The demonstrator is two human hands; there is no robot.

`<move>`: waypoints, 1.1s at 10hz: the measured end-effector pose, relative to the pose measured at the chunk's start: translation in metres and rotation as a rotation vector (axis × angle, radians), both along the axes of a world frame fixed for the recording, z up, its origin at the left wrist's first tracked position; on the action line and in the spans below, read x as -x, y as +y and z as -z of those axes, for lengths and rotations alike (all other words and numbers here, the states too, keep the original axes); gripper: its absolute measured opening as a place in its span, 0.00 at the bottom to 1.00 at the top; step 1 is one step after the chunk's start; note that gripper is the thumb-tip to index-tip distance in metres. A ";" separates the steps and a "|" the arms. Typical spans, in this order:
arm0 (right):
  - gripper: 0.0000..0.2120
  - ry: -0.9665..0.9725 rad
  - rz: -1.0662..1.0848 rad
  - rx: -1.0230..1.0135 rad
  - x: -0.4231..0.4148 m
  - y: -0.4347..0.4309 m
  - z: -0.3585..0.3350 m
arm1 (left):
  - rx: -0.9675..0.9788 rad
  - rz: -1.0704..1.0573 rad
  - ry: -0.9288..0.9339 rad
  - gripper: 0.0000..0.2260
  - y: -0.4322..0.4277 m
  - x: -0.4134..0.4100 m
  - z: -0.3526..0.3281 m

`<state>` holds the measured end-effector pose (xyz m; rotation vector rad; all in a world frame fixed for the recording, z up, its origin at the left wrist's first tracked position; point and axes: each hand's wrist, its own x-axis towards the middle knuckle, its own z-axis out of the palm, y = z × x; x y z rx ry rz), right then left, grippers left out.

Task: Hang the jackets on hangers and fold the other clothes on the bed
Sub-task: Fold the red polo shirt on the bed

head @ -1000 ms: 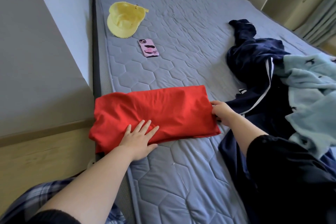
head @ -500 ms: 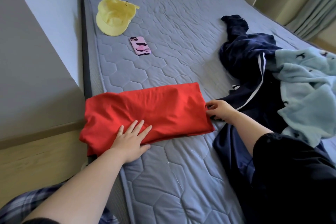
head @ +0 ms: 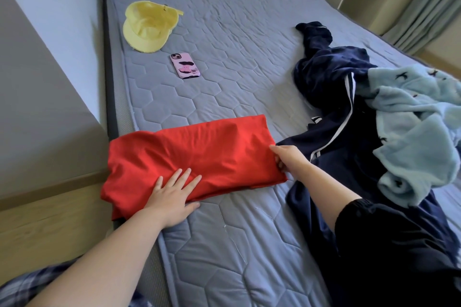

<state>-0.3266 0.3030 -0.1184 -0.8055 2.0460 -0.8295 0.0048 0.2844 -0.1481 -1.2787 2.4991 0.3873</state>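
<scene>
A red garment (head: 194, 154) lies folded into a long band across the near left part of the grey quilted mattress (head: 224, 87), its left end hanging over the bed's edge. The left hand (head: 172, 197) lies flat on its near edge, fingers straight and spread, the thumb on the mattress. The right hand (head: 289, 161) pinches the garment's right end, its fingers curled at the edge. Just beside that hand sprawls a navy jacket (head: 331, 77) with white stripes; a light blue fleece (head: 411, 119) is heaped partly on top of it. Farther up the bed lie a yellow cap (head: 147, 25) and a phone in a pink case (head: 185, 65), near each other and well apart from the clothes.
</scene>
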 end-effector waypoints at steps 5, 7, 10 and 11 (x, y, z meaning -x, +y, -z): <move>0.07 -0.915 0.037 0.030 0.012 0.012 -0.024 | -0.019 -0.007 0.019 0.31 -0.002 -0.001 0.001; 0.11 -0.888 0.032 0.027 0.012 0.010 -0.021 | -0.025 -0.010 0.030 0.31 -0.002 -0.002 0.002; 0.07 -0.523 -0.006 -0.090 0.022 0.005 -0.021 | -0.026 -0.009 0.030 0.31 -0.003 -0.002 0.003; 0.08 -0.648 -0.026 -0.100 0.029 0.012 -0.025 | -0.028 -0.009 0.030 0.31 -0.003 -0.002 0.004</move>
